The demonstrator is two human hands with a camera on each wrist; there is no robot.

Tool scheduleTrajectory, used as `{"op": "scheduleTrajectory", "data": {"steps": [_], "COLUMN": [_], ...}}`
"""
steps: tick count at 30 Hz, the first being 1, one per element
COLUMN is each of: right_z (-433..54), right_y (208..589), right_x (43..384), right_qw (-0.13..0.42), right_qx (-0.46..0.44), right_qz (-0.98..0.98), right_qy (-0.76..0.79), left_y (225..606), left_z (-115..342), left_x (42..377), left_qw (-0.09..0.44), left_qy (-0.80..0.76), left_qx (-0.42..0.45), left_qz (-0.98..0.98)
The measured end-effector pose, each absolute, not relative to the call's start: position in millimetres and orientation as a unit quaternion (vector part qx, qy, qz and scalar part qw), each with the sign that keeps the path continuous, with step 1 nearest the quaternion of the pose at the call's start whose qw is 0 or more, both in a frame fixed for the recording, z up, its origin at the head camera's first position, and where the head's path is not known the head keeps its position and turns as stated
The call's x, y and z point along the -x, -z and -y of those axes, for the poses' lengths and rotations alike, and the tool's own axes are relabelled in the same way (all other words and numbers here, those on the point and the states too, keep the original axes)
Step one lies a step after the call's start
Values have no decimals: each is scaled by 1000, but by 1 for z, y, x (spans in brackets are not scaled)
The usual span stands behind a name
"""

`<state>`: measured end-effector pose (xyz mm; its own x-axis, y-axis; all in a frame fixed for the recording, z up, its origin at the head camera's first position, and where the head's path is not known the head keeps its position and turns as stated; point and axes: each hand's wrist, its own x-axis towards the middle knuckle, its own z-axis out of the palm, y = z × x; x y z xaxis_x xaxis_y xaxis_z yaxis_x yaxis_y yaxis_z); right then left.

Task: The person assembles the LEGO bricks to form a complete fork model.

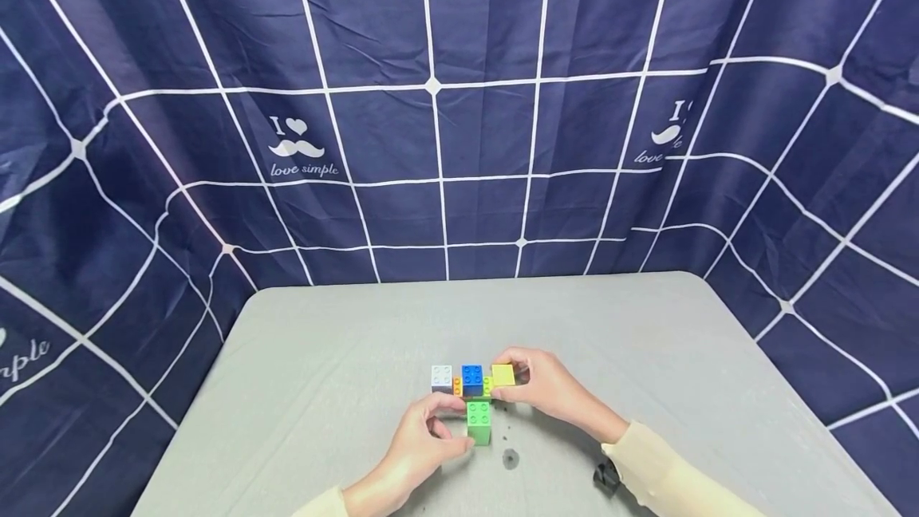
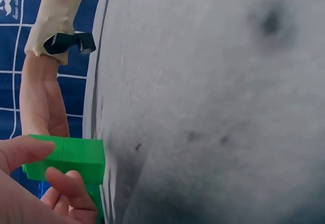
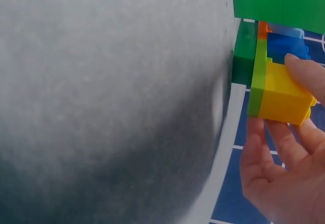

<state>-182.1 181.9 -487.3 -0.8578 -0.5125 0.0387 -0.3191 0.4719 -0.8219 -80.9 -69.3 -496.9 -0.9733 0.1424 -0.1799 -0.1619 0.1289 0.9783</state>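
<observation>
In the head view my left hand (image 1: 420, 437) grips a pair of stacked green bricks (image 1: 479, 424) between thumb and fingers, in front of a brick assembly. My right hand (image 1: 542, 381) holds the assembly's right end, pinching a yellow brick (image 3: 287, 93) that sits on a lime brick (image 3: 258, 84). Left of the yellow one stand a blue brick (image 1: 471, 378) and a pale, whitish brick (image 1: 441, 377), with a bit of orange brick (image 1: 457, 386) between them. Beneath, a dark green brick (image 3: 245, 54) shows in the right wrist view. The left wrist view shows a seam across the held green bricks (image 2: 81, 159).
A grey-covered table (image 1: 345, 341) lies under the work, with a dark round spot (image 1: 510, 459) near my hands. Dark blue curtain (image 1: 488, 134) with white lines surrounds its back and sides. A black device (image 1: 606, 477) sits by my right sleeve.
</observation>
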Motion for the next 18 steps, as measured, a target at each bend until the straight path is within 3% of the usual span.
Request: {"op": "scheduleTrajectory", "data": {"steps": [5,18], "right_z": [-181,-178], "right_y": [487,493], "right_x": [181,176], "right_qw": [106,91], "right_qx": [244,245], "right_qz": [-852,-865], "right_qy": [452,429], "left_y": [501,509], "left_z": [82,105], "left_x": [76,97], "left_qw": [127,60], "left_qy": [-668,-655], "left_qx": [23,19], "left_qz": [-733,-753]}}
